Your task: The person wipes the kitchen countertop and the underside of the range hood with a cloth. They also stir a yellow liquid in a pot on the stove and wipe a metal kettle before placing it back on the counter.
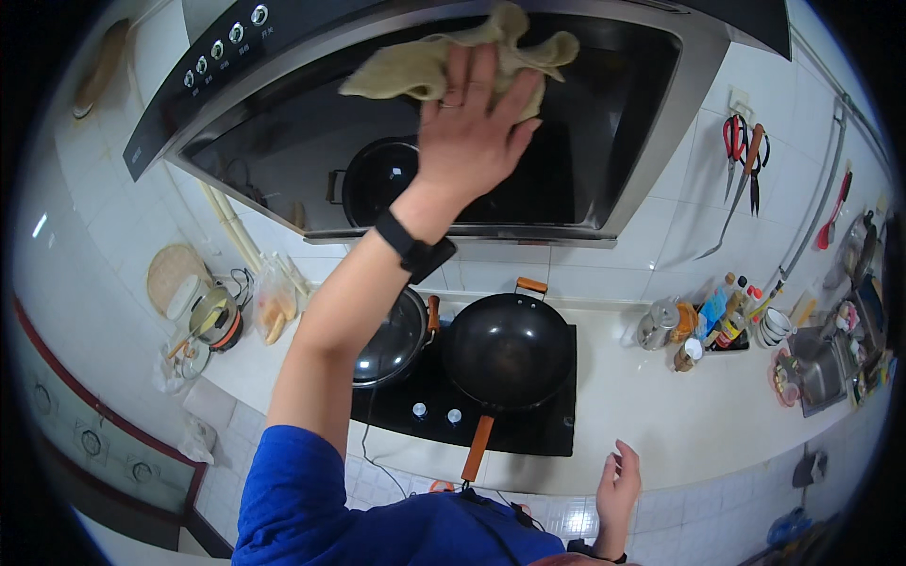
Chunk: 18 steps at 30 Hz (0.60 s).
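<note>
My left hand (471, 131) presses a beige cloth (403, 68) against the dark glossy panel (297, 141) of a range hood, fingers spread over the cloth. The cloth bunches up in folds above and right of the fingers. A black band with a dark device (417, 247) circles my left wrist. Low on the right, my right hand (619, 474) hangs by the counter's front edge with nothing in it, fingers loosely bent. Below the hood a black wok (509, 354) with a wooden handle sits on the black cooktop (524, 435), beside a lidded pan (389, 343) partly hidden by my left arm.
Scissors (735, 145) and a long-handled spatula (743, 184) hang on the tiled wall. Bottles (729, 329), a glass jar (658, 324) and stacked bowls (775, 327) stand right, near a steel sink (821, 371). A small electric pot (216, 318) and a plastic bag (274, 304) stand left.
</note>
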Motion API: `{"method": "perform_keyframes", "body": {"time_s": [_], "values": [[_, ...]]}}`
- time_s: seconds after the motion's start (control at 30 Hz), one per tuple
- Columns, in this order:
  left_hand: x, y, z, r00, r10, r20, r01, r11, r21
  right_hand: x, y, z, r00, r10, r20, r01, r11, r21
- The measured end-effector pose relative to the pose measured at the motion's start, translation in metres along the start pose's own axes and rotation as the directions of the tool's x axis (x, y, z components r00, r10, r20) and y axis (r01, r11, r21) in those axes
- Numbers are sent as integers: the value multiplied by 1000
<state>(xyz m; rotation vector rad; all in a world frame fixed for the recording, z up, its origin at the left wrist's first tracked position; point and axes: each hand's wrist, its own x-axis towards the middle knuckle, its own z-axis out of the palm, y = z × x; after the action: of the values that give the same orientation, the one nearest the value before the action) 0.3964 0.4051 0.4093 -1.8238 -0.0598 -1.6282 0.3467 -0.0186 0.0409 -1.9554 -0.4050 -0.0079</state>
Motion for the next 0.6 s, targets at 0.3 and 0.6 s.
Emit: {"method": "perform_keyframes", "body": {"time_s": [0.3, 0.6], "values": [[-22, 30, 10, 947, 287, 143, -264, 951, -162, -17, -23, 32, 994, -102, 41, 104, 993, -60], [28, -61, -54, 960, 105, -259, -75, 990, 122, -20, 16, 15, 985, 23, -174, -23, 1000, 5]]}}
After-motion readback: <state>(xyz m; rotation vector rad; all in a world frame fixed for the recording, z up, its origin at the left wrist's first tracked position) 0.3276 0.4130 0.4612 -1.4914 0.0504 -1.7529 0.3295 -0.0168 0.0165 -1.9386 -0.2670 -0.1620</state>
